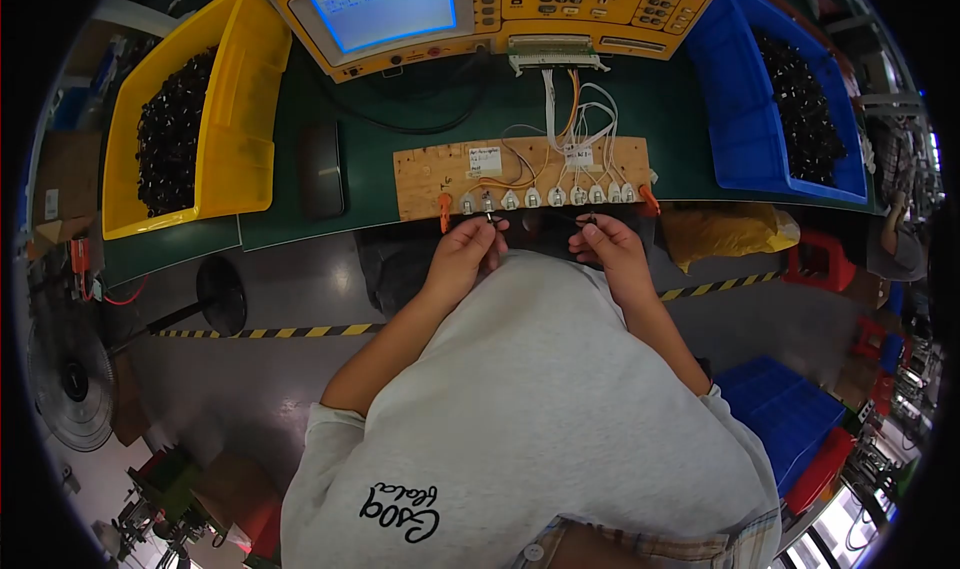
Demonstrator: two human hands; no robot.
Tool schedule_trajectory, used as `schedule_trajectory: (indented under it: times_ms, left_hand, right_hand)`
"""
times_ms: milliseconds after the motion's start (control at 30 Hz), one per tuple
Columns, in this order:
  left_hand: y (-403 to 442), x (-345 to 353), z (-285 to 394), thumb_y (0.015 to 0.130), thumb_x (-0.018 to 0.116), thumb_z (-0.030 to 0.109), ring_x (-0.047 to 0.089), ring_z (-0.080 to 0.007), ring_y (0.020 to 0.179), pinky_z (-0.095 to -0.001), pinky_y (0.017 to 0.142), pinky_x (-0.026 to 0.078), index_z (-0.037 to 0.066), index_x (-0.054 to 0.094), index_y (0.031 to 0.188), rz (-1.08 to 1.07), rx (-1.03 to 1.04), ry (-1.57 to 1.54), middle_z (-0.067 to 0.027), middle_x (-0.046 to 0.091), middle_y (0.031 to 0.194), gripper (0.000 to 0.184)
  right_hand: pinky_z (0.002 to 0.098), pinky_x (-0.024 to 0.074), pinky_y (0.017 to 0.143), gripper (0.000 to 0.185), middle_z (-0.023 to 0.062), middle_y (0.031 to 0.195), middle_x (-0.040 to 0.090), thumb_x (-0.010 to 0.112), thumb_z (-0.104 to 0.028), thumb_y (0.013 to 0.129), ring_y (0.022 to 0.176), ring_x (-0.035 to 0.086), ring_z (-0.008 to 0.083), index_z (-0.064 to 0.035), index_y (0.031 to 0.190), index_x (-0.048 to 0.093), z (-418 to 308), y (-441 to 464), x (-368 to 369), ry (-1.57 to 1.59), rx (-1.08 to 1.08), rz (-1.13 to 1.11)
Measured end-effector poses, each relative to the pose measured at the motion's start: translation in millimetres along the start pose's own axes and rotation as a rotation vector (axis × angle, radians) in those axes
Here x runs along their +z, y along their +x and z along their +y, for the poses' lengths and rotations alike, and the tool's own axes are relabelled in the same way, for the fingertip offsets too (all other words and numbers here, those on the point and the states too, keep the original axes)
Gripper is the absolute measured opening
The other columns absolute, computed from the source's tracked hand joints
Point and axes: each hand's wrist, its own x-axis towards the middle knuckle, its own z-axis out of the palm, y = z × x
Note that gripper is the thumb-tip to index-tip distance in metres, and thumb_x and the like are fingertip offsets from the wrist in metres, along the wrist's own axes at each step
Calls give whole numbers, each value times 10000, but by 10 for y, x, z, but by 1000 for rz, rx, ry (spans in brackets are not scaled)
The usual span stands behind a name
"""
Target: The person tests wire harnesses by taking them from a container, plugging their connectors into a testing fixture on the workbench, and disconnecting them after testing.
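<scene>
The wooden board (430, 172) lies at the bench's near edge, a row of white fixtures along its front. At its seven o'clock the left hand (470, 251) has thumb and fingertips bunched by a fixture; whether they clamp anything, I cannot tell. At five o'clock the right hand (612, 247) pinches a small dark part (589, 220).

White and orange wires (549, 109) cross the board from a yellow tester (560, 9) at twelve o'clock, its screen lit. A dark phone-like slab (320, 169) lies at nine; beyond it, towards ten, a yellow bin (240, 139) and, at two, a blue bin (735, 119) hold dark pieces. The bench top (640, 94) is green. A yellow bag (735, 237) and red stool (835, 269) sit past three, a fan (75, 379) at eight, striped tape (290, 332) on the grey floor (270, 379).
</scene>
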Motion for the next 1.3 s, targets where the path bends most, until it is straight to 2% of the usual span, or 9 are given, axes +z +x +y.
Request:
schedule_trajectory:
  times_ms: [133,300,533,700,933,1233,1300]
  left_hand:
    - [16,4,-5,1015,514,335,504,-76,663,-199,632,413,18,606,1094,-5,2,17,-4,606,819,339]
    - [48,7,-60,1035,458,355,510,-88,661,-217,623,425,28,597,1034,13,33,5,-19,601,808,355]
    - [77,6,-83,1048,420,350,513,-99,651,-228,613,433,33,600,1032,47,16,7,-27,597,803,365]
    - [59,18,-58,1050,414,343,517,-103,659,-232,615,435,27,599,1032,48,4,14,-32,598,807,366]
    - [56,28,-65,1052,408,338,518,-106,655,-235,615,437,22,589,1043,50,2,-4,-39,598,814,365]
    - [64,14,-72,1052,405,344,521,-107,657,-236,619,439,24,585,1035,65,23,22,-40,598,807,368]
    - [56,-1,-63,1053,399,348,526,-98,707,-239,638,443,23,586,1118,42,-18,31,-38,607,862,381]
  right_hand:
    - [259,515,758,255,64,923,682,569,-199,982,833,645,124,-30,1167,611,44,14,-16,-15,2,-5]
    - [240,498,742,249,27,831,650,564,-211,988,779,611,84,-11,1116,640,75,13,50,-78,-23,7]
    - [219,456,698,265,8,745,606,553,-225,996,697,551,72,6,1090,643,-3,101,167,-125,-100,68]
    - [220,437,662,253,0,674,552,538,-233,1003,664,525,72,2,990,631,38,125,117,-162,-147,48]
    - [215,434,656,257,-4,672,537,535,-236,1006,652,514,72,4,970,620,9,56,164,-141,-102,29]
    - [224,434,627,274,-5,654,524,525,-243,1011,624,504,74,3,935,619,64,172,212,-195,-211,61]
    - [210,422,600,282,-11,677,545,537,-244,1002,620,494,56,-3,892,632,142,192,181,-174,-194,48]
